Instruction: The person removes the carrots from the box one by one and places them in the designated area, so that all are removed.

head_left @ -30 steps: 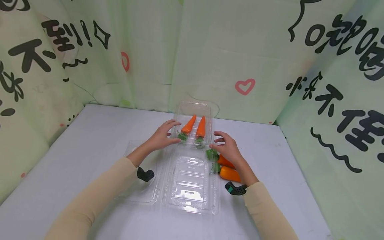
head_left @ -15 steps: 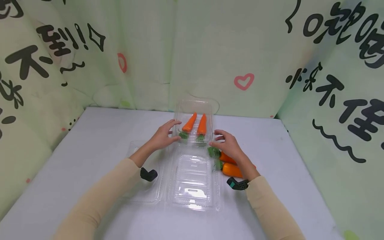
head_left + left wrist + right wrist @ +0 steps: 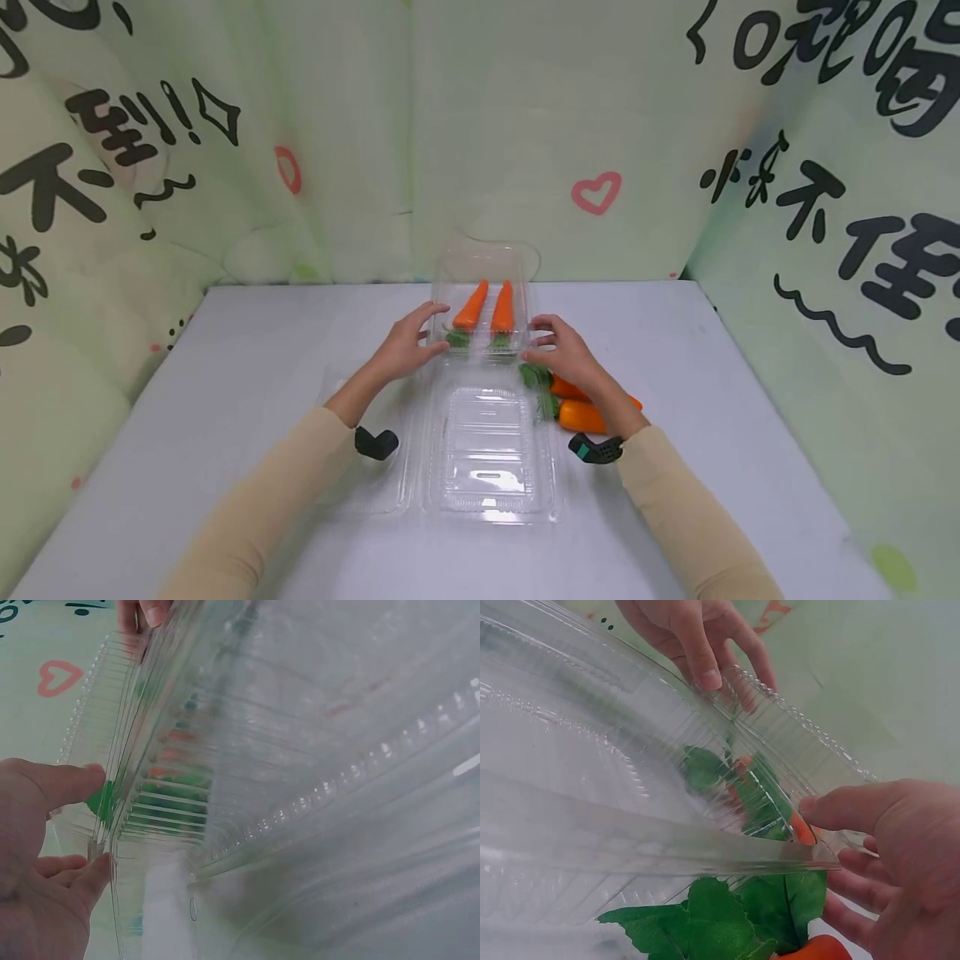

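Observation:
In the head view a clear plastic clamshell box [image 3: 487,450] lies unfolded, one half towards me and the other at the back. Two toy-like carrots [image 3: 503,310] with green tops lie within the outline of the back half, tips pointing away. My left hand [image 3: 405,343] holds that half's left edge; in the left wrist view its thumb [image 3: 71,784] is at the rim with fingers on the other side. The right edge is held by my right hand [image 3: 564,352], its thumb [image 3: 847,806] at the rim and its fingers below in the right wrist view.
More orange carrots [image 3: 583,417] with green leaves [image 3: 536,377] lie under my right forearm, beside the box. Another clear plastic piece [image 3: 375,487] is on the white table [image 3: 262,350] at left. Printed green curtains [image 3: 337,200] enclose the back and sides.
The head view has tilted and shifted slightly. Both hands stay at the box's edges, and the carrots inside keep their place.

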